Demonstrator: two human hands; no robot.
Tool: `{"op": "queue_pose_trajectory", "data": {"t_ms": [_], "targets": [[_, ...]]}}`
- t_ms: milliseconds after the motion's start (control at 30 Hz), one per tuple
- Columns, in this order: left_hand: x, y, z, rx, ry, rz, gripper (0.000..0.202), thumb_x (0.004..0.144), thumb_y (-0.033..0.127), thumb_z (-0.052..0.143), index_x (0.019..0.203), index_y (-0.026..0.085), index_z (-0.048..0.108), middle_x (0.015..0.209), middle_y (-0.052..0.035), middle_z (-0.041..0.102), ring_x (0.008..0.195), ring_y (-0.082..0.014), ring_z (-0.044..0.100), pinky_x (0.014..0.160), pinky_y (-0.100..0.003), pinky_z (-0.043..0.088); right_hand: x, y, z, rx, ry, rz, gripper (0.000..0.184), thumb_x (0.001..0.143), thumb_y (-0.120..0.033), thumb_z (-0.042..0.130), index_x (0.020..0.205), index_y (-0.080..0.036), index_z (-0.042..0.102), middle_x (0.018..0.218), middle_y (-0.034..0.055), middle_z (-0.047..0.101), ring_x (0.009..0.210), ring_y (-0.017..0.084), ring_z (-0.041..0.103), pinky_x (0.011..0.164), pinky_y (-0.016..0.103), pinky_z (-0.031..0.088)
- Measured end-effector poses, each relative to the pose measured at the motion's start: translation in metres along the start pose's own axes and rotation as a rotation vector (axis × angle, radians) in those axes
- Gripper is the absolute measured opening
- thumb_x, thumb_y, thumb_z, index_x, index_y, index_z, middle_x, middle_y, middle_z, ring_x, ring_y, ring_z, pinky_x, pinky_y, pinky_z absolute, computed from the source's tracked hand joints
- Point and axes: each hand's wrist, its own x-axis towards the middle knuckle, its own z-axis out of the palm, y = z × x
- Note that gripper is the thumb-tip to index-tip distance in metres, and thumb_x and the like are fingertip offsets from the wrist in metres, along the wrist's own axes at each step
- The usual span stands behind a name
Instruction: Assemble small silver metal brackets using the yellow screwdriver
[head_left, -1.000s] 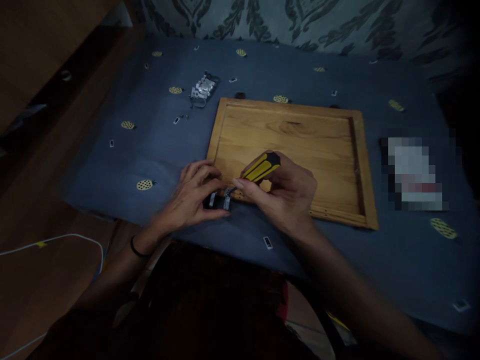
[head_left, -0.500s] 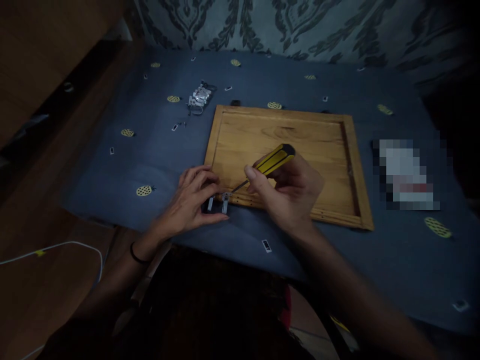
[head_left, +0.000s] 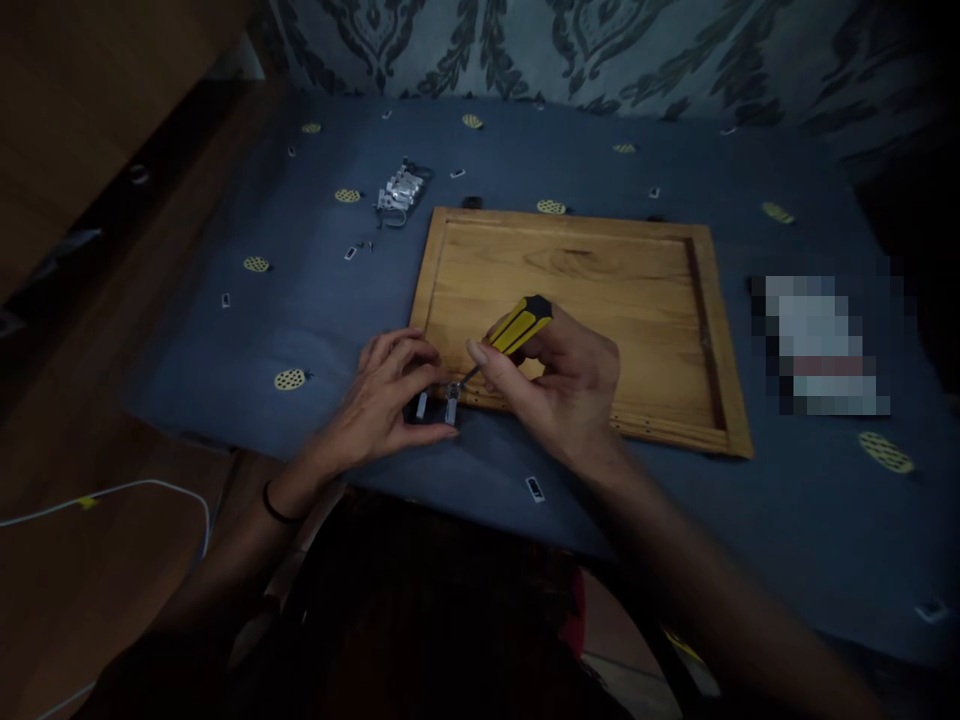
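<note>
A wooden panel [head_left: 600, 290] with a raised frame lies flat on a blue cloth. My right hand [head_left: 559, 385] is closed round a yellow and black screwdriver [head_left: 517, 328], whose tip points down and left at a small metal hinge [head_left: 442, 403] by the panel's near left edge. My left hand [head_left: 382, 395] pinches that hinge from the left and holds it against the frame. Part of the hinge is hidden under my fingers.
A heap of metal hinges [head_left: 401, 190] and a few loose screws [head_left: 364, 247] lie on the blue patterned cloth [head_left: 285, 300] beyond the panel's far left corner. A blurred white object [head_left: 821, 345] sits to the right. A white cable [head_left: 142, 490] runs across the wooden floor at left.
The screwdriver's handle swung out to the right half a second ago and has come back in, steeper and closer to the hinge. My left hand has stayed on the hinge.
</note>
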Motion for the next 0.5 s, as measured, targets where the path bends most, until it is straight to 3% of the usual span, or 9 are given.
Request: {"op": "queue_pose_trajectory", "data": {"t_ms": [233, 500], "targets": [[-0.0001, 0.0008, -0.0002, 0.005, -0.006, -0.003, 0.052, 0.090, 0.067, 0.073, 0.120, 0.024, 0.069, 0.125, -0.0106, 0.066, 0.138, -0.0359, 0.049, 0.115, -0.057, 0.043, -0.0016, 0.0043, 0.0008, 0.006, -0.020, 0.070, 0.028, 0.094, -0.034, 0.073, 0.074, -0.024, 0.056, 0.067, -0.0026, 0.059, 0.059, 0.014, 0.055, 0.053, 0.030, 0.044], [-0.0001, 0.0012, -0.0025, -0.060, 0.021, -0.027, 0.065, 0.086, 0.068, 0.077, 0.130, 0.023, 0.062, 0.130, -0.0121, 0.067, 0.138, -0.0370, 0.050, 0.117, -0.058, 0.041, -0.0005, 0.0022, 0.0008, -0.008, -0.025, 0.096, 0.030, 0.093, -0.038, 0.073, 0.073, -0.025, 0.055, 0.065, -0.0025, 0.059, 0.057, 0.015, 0.054, 0.052, 0.030, 0.044]]}}
